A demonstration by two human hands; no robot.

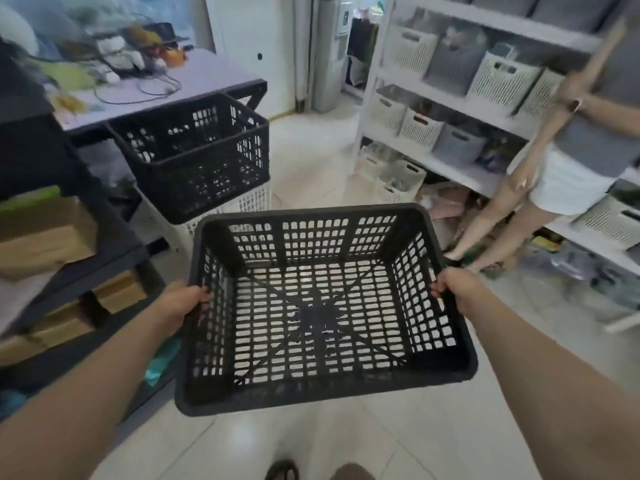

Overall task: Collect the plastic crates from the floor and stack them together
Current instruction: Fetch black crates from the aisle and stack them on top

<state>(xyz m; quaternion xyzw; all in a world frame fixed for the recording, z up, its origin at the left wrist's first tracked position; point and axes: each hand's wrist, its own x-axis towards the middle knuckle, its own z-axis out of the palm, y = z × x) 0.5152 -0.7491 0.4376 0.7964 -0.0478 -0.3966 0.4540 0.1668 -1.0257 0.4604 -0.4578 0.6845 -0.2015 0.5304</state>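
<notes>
I hold an empty black lattice crate (pixel 322 386) in the air in front of me, above the tiled floor. My left hand (pixel 180 306) grips its left rim and my right hand (pixel 457 285) grips its right rim. Ahead and to the left, a second black crate (pixel 201 157) sits on top of a white crate (pixel 252 202), beside the table. The white crate is mostly hidden behind the two black ones.
A table (pixel 207 77) with cables and clutter stands at the back left. Dark shelving (pixel 79 258) with cardboard boxes lines the left. White shelving (pixel 460 109) with storage baskets fills the right, and a person (pixel 568 161) stands before it. Pale floor tiles (pixel 311 161) lie between.
</notes>
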